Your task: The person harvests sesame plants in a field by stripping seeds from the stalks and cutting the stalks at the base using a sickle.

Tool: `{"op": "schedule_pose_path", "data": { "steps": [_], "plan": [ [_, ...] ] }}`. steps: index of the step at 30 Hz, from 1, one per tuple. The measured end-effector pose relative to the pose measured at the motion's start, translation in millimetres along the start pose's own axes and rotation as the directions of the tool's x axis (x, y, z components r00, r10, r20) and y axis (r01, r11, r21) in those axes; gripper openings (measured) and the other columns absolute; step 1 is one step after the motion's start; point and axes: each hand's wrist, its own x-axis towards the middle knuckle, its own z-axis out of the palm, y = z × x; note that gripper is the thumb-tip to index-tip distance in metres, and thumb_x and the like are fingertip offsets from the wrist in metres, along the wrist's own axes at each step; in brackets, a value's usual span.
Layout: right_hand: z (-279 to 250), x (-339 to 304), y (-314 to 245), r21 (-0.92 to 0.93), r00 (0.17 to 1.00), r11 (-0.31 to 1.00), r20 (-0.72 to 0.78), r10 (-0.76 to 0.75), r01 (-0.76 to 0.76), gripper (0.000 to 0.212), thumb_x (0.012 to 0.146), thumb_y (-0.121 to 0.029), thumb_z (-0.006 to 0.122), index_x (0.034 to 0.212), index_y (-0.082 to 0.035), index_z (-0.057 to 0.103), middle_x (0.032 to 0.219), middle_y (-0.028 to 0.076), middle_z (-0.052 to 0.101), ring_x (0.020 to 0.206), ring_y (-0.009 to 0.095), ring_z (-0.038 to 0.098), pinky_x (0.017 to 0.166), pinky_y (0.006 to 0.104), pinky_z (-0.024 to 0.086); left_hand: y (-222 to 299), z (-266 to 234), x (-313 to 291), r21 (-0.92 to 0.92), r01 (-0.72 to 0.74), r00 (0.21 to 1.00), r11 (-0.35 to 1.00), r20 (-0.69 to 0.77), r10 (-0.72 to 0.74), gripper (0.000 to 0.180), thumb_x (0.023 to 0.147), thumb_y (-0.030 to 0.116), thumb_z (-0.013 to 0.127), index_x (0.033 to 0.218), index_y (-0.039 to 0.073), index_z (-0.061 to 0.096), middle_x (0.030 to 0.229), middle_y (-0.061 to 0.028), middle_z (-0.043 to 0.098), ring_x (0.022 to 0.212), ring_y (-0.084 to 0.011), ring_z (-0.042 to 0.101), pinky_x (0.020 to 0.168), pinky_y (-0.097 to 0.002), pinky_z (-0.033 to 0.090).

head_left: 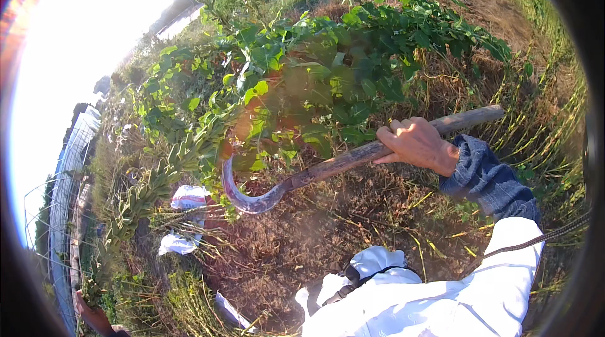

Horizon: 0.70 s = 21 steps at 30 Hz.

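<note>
My right hand [417,143] is closed round the long wooden handle of a sickle [334,165]. Its curved metal blade hooks upward at the left, close beside the leaves of a broad-leaved green plant [340,72]. At the lower left edge, my left hand [94,315] shows only in part. It grips the lower end of a long green stalk set with pods [142,195], which slants up to the right until its tip merges with the foliage near the blade. The left fingers are mostly hidden.
White sacks or sheets [188,198] lie on the ground left of the blade, among cut stalks. Dry brown soil [277,255] with stubble spreads below the sickle. A wire-framed structure [66,148] stands at the far left. A dark cord [535,239] crosses my right sleeve.
</note>
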Motion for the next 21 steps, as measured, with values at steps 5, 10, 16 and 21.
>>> {"op": "schedule_pose_path", "data": {
  "steps": [5, 10, 16, 21],
  "plan": [
    [14, -27, 162, -0.251, 0.863, 0.829, -0.225, 0.452, -0.500, 0.050, 0.085, -0.052, 0.055, 0.094, -0.003, 0.057, 0.068, 0.018, 0.061, 0.066, 0.030, 0.063, 0.057, 0.0419, 0.050, -76, 5, -102, 0.077, -0.096, 0.993, 0.992, 0.069, 0.091, 0.048, 0.083, 0.000, 0.047, 0.130, -0.004, 0.043, 0.127, -0.0258, 0.050, 0.120, -0.0378, 0.047, 0.104, -0.0420, 0.033],
    [32, 12, 162, 0.024, 0.696, 0.699, -0.079, 0.714, -0.715, 0.055, 0.090, -0.054, 0.048, 0.096, 0.000, 0.060, 0.068, 0.018, 0.062, 0.063, 0.033, 0.062, 0.054, 0.0432, 0.049, -35, 8, -179, -0.058, 0.114, 0.987, 0.992, 0.121, -0.106, 0.046, 0.084, 0.002, 0.049, 0.130, -0.005, 0.044, 0.126, -0.0264, 0.051, 0.119, -0.0384, 0.047, 0.103, -0.0414, 0.034],
    [46, 21, 80, -0.095, 0.908, 0.903, -0.072, 0.414, -0.419, 0.050, 0.085, -0.054, 0.054, 0.092, -0.004, 0.057, 0.064, 0.014, 0.060, 0.059, 0.032, 0.062, 0.051, 0.0407, 0.048, 86, -21, -134, -0.018, 0.359, 0.909, 0.933, 0.233, -0.345, 0.040, 0.082, 0.002, 0.048, 0.122, -0.007, 0.050, 0.119, -0.0257, 0.055, 0.115, -0.0380, 0.050, 0.102, -0.0417, 0.036],
    [31, 32, 5, -0.003, 0.988, 0.991, 0.074, 0.135, -0.135, 0.050, 0.076, -0.050, 0.066, 0.095, -0.005, 0.055, 0.066, 0.011, 0.058, 0.060, 0.028, 0.061, 0.051, 0.0375, 0.048, 84, -23, -116, -0.037, 0.303, 0.923, 0.952, 0.260, -0.283, 0.044, 0.074, 0.004, 0.054, 0.118, -0.005, 0.053, 0.116, -0.0237, 0.056, 0.114, -0.0396, 0.050, 0.105, -0.0444, 0.031]
  ]
}}
